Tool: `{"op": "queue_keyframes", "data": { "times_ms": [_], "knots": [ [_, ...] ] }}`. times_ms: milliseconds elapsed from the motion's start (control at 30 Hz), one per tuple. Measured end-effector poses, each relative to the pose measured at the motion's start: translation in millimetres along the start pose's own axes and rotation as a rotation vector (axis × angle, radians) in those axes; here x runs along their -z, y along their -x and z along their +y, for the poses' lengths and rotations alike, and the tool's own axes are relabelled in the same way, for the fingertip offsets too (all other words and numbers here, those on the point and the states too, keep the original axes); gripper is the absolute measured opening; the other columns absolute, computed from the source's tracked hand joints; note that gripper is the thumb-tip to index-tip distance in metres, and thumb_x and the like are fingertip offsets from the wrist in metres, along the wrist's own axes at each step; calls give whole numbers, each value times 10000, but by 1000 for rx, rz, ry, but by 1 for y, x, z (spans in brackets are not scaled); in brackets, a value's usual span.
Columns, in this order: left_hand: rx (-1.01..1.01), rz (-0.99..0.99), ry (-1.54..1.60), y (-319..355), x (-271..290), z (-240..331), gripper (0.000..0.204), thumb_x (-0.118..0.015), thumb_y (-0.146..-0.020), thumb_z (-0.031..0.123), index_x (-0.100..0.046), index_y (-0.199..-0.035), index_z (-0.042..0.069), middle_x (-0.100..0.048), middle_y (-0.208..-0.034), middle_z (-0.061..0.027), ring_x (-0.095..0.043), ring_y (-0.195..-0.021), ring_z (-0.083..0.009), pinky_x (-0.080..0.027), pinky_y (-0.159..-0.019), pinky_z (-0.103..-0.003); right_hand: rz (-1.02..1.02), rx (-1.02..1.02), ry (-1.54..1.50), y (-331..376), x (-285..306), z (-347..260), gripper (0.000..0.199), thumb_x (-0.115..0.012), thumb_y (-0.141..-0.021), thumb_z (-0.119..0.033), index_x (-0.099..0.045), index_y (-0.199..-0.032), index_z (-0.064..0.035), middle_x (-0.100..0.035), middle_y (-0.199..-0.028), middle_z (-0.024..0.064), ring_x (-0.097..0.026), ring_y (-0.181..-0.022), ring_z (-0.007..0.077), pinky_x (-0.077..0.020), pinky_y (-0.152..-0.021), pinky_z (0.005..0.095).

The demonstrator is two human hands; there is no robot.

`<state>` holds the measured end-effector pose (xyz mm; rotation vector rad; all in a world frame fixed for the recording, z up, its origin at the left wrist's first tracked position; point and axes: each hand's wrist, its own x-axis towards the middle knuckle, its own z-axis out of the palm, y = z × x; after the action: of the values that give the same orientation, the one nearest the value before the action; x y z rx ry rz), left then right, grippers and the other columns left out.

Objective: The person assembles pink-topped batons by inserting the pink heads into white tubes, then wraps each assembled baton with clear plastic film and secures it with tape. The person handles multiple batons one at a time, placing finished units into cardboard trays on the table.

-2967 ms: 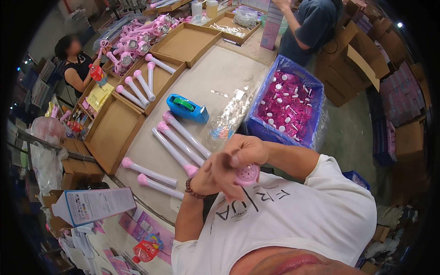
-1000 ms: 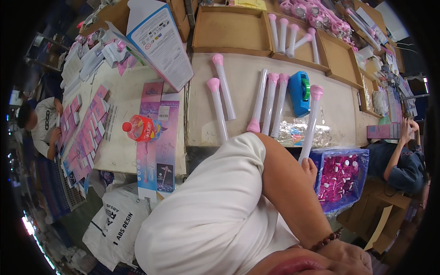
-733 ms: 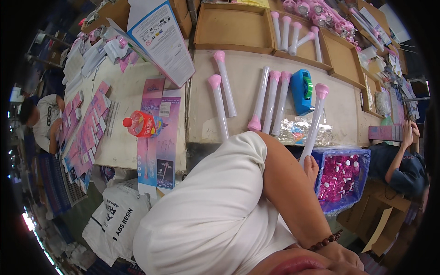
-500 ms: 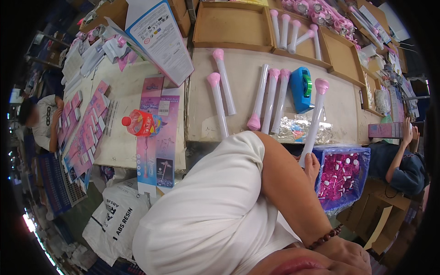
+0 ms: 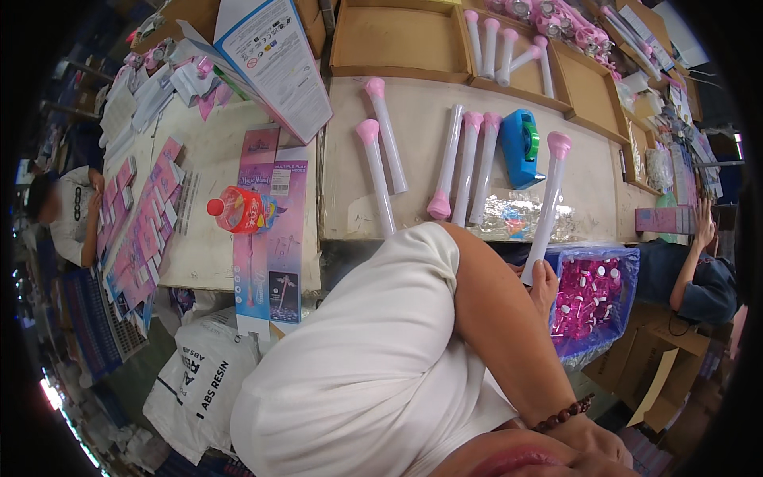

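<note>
My right hand [image 5: 542, 288] is closed round the lower end of a pale tube with a flared pink cap [image 5: 551, 203], held upright and tilted, cap up. My bent left arm crosses in front and hides the right forearm. A beaded bracelet [image 5: 563, 413] circles my left wrist. My left hand [image 5: 594, 444] is at the lower edge, close to my face, and its fingers are mostly hidden. Similar pink-capped tubes [image 5: 380, 179] lie on the table [image 5: 358, 211] beyond my arm, one with its cap toward me. A blue tape dispenser [image 5: 518, 151] stands beside them.
A blue-lined bin [image 5: 628, 270] of small pink pieces stands right of my right hand. Cardboard trays [image 5: 401, 40] line the back. A red-labelled bottle [image 5: 242, 209] stands on printed packaging [image 5: 284, 238] at left. Co-workers sit left [image 5: 73, 211] and right [image 5: 691, 274].
The view has shifted slightly, so the table and its things appear a little higher. My right hand keeps its grip on the tube, which has barely moved.
</note>
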<state>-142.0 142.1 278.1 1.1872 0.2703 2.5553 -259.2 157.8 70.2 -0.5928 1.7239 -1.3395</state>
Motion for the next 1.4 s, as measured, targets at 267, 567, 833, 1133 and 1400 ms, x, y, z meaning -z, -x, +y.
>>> {"op": "queue_keyframes", "data": {
  "times_ms": [267, 567, 833, 1133, 1400],
  "knots": [
    [-10, -17, 3, 4, -2, 1, 257, -554, -930, 216, -634, -1040, -2, -650, -912, -89, -603, -852, -125, -492, -744, -270, -30, -8, -12, -1, -6, -4, 371, -514, -957, -328, -507, -901, 38, -652, -905, 304, -682, -594, 279, -364, -269, 217],
    [2, -30, 7, 7, -4, 1, 260, -558, -927, 216, -628, -1048, -3, -648, -906, -89, -603, -842, -127, -493, -736, -270, 4, -115, -144, -5, -5, 1, 362, -518, -955, -316, -491, -910, 42, -648, -912, 313, -691, -627, 290, -375, -274, 224],
    [14, -21, -7, 8, -3, 1, 263, -561, -924, 215, -624, -1054, -5, -647, -900, -89, -604, -833, -129, -493, -728, -270, 1, -31, -87, -8, -8, 8, 367, -508, -957, -317, -486, -931, 48, -651, -925, 303, -692, -615, 280, -373, -266, 207],
    [-2, -30, -9, 11, -3, 4, 268, -564, -921, 215, -618, -1062, -6, -645, -894, -89, -604, -823, -132, -494, -719, -270, 24, -8, -28, -8, -16, 5, 350, -503, -957, -302, -499, -963, 47, -667, -888, 257, -665, -547, 221, -320, -242, 218],
    [-22, -57, -1, 12, -4, 8, 272, -567, -918, 215, -613, -1069, -7, -644, -889, -89, -604, -813, -134, -494, -712, -270, 126, -113, 32, -3, -19, -3, 287, -559, -934, -258, -591, -962, 26, -586, -752, 39, -541, -672, 106, -439, -608, 244]
  ]
}}
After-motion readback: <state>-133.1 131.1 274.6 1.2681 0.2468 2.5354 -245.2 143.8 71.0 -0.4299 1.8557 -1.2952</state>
